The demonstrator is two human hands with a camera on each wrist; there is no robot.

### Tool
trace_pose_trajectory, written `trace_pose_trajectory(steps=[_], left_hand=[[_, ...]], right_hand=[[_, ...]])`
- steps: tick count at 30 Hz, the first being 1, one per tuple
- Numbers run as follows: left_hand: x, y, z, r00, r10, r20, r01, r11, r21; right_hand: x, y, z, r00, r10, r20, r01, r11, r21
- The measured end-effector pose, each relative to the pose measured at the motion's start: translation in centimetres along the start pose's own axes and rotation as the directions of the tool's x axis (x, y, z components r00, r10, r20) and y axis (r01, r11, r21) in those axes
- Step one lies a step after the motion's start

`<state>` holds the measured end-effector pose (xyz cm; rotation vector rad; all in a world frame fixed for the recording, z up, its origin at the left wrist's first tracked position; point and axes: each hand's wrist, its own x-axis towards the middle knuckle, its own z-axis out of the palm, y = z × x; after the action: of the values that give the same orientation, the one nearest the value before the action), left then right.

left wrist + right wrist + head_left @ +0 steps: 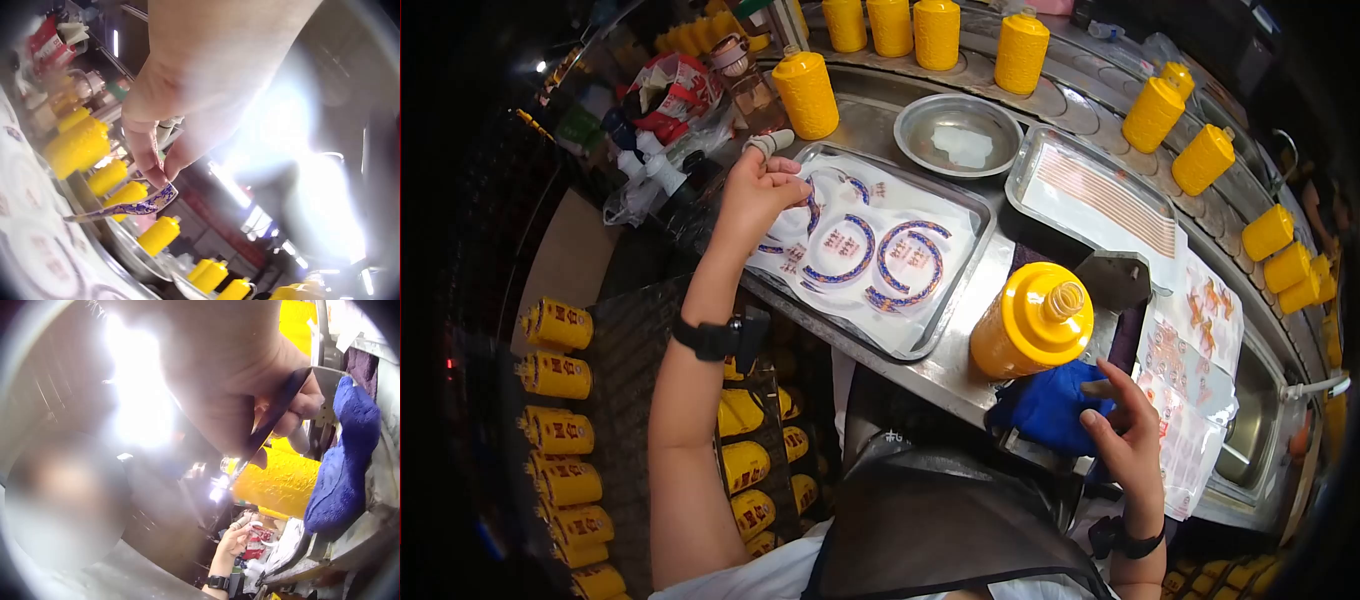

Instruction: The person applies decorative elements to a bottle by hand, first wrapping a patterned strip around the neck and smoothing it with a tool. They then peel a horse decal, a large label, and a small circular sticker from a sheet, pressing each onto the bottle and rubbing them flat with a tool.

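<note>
My left hand [762,197], with a wrapped finger, is over the left side of a metal tray [978,215]. Its thumb and a finger pinch the end of a curved blue-patterned decal strip [147,206]. Similar printed arcs [910,262] lie on white sheets in the tray. My right hand [1132,430] is low beside a yellow bottle [1035,320] and a blue cloth [1048,405]. A thin dark flat strip [282,407] lies across its curled fingers in the right wrist view, its kind unclear. The bottle stands upright, its clear neck bare.
Behind the tray sit a round metal bowl [912,140] and a second tray [1022,185] of striped sheets. Yellow bottles [1020,55] line a curved conveyor. Printed sheets [1190,420] and a sink [1250,430] are at the right. Labelled bottles [560,377] fill the lower left.
</note>
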<state>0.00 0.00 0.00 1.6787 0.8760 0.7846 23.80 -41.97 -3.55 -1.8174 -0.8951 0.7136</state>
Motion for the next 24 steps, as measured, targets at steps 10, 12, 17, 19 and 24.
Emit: trace_pose_trajectory(steps=[10, 12, 17, 19, 24], left_hand=[[-14.0, 8.4, 12.1, 0.925, 0.162, 0.345, -0.057, 0.953, -0.297], [-15.9, 8.7, 14.4, 0.903, 0.120, 0.412, 0.007, 0.956, -0.294], [-17.9, 7.2, 16.5, 0.882, 0.263, 0.391, -0.182, 0.956, -0.231], [-17.9, 7.0, 16.7, 0.869, 0.273, 0.412, -0.202, 0.957, -0.208], [-17.9, 7.6, 16.8, 0.845, 0.268, 0.462, -0.206, 0.962, -0.180]], right_hand=[[1.6, -4.8, 4.0, 0.923, -0.323, 0.210, 0.285, 0.939, 0.193], [1.3, -5.5, 4.5, 0.948, -0.235, 0.215, 0.160, 0.935, 0.318], [1.3, -5.3, 3.8, 0.961, -0.054, 0.271, -0.115, 0.814, 0.570], [1.0, -5.8, 3.1, 0.946, 0.057, 0.319, -0.241, 0.783, 0.573], [0.6, -4.4, 2.7, 0.923, 0.103, 0.370, -0.287, 0.826, 0.486]])
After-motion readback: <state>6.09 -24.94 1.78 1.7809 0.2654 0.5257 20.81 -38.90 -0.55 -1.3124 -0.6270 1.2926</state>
